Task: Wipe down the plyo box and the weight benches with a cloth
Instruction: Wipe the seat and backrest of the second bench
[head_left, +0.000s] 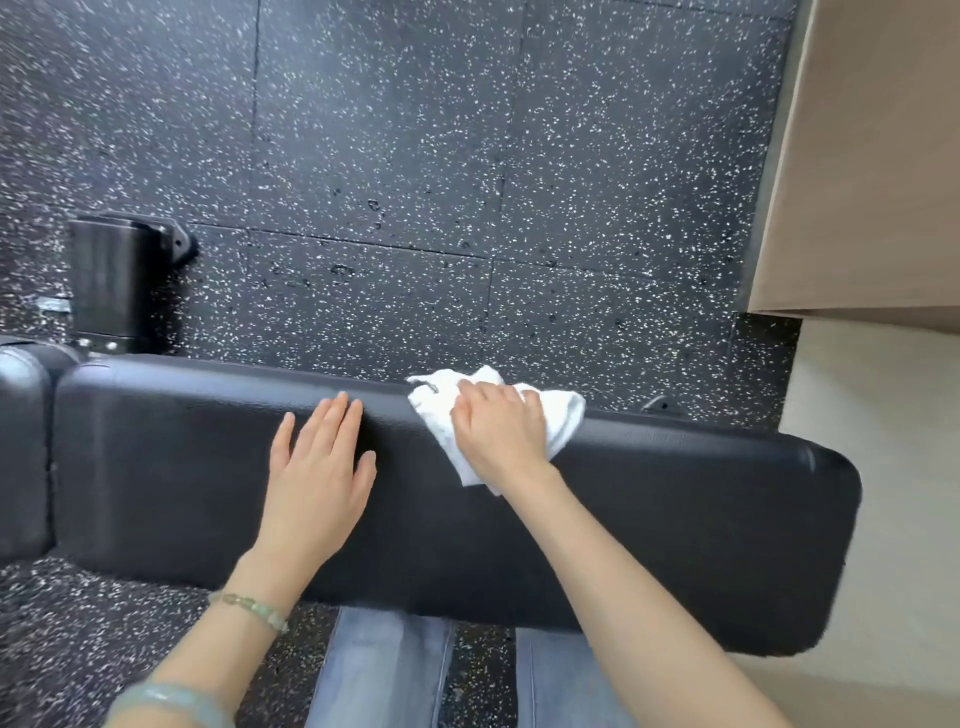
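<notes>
A black padded weight bench runs across the view in front of me. My right hand presses a crumpled white cloth onto the bench's far edge, right of centre. My left hand lies flat on the pad beside it, fingers spread and holding nothing. A second black pad section of the bench adjoins at the far left. No plyo box is recognisable in view.
Black speckled rubber floor tiles stretch beyond the bench. A black bench foot with bolts stands at the left. A beige wall or panel rises at the right over a pale floor. My jeans show below the bench.
</notes>
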